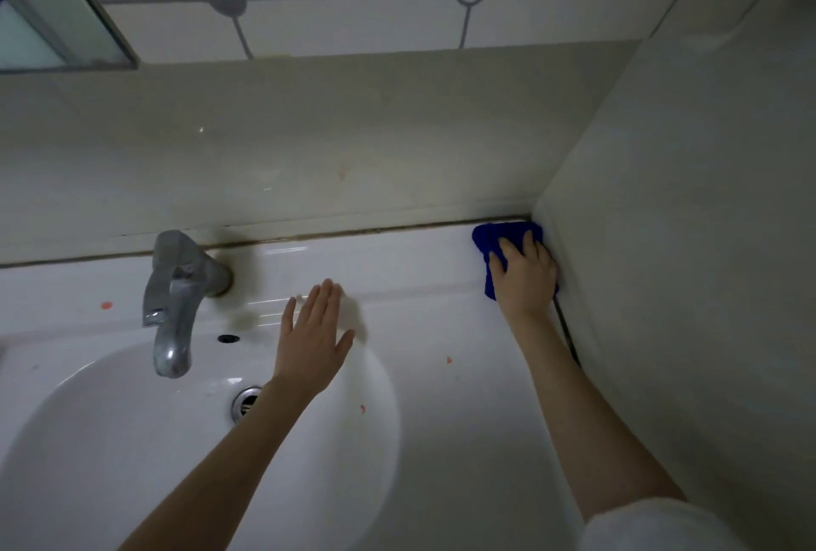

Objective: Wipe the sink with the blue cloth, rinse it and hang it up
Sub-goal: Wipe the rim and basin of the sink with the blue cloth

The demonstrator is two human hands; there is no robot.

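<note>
The white sink (432, 440) fills the lower half of the head view, with its round basin at lower left. A blue cloth (488, 241) lies bunched in the far right corner of the sink's ledge, against the side wall. My right hand (523, 274) lies on top of the cloth with its fingers spread, pressing it down. Over the basin's far rim my left hand (315, 338) is held flat with straight fingers, holding nothing.
A metal tap (174, 299) stands at the back left, its spout over the basin. The drain (245, 401) sits in the basin's middle. Small red spots (106, 305) dot the sink top. Tiled walls close the back and right side. A mirror edge (66, 12) shows top left.
</note>
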